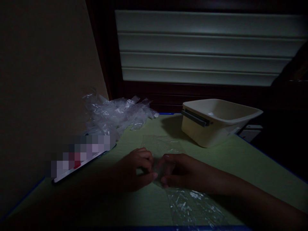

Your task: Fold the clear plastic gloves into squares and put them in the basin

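Observation:
A clear plastic bag (183, 205) lies along the middle of the table, with part of it flat beyond my hands and crinkled strips running toward the front edge. My left hand (138, 170) has curled fingers, its thumb and fingertips pinching the gathered plastic. From the other side, my right hand (181, 170) grips the same bunched part between thumb and fingers. Both hands nearly meet there. Dim light hides the details of the plastic between the fingertips.
Crumpled clear plastic bags (117, 112) are heaped at the back left. A tablet-like device (84, 165) with a blurred screen leans at the left. At the back right stands a cream plastic bin (204, 128) with a grey handle. The green table (252, 179) has blue edges.

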Action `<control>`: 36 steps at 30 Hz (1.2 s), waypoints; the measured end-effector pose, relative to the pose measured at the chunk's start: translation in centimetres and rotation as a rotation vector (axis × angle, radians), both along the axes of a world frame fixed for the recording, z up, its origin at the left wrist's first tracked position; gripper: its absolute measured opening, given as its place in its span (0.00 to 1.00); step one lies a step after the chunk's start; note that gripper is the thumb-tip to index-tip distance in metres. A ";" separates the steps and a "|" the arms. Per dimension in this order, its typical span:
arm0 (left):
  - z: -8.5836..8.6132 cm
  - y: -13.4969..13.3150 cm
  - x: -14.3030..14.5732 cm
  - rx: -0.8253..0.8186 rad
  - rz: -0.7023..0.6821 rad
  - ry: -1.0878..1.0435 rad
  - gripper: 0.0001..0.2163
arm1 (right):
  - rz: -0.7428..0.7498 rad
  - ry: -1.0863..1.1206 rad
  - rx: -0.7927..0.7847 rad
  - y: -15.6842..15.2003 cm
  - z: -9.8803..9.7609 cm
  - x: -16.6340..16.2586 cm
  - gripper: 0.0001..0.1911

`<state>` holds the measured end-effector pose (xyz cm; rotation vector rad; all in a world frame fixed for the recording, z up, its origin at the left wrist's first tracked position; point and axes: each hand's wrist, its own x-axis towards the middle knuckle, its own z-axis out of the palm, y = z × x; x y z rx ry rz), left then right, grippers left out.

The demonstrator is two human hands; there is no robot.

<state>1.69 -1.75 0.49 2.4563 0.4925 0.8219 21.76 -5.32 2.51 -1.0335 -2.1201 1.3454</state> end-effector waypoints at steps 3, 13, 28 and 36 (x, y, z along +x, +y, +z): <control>-0.1 -0.1 0.1 0.051 0.031 0.000 0.09 | -0.034 0.011 0.043 -0.2 0.1 -0.1 0.08; 0.0 0.0 0.2 0.210 0.104 0.144 0.07 | -0.322 -0.072 0.256 0.2 -0.1 -0.2 0.15; 0.2 -0.1 0.2 0.502 0.070 0.343 0.08 | -0.287 -0.559 0.832 -0.6 -0.2 -1.0 0.05; 0.3 0.0 0.2 0.245 0.028 0.212 0.09 | -0.180 -0.726 0.740 -0.6 -0.5 -1.6 0.07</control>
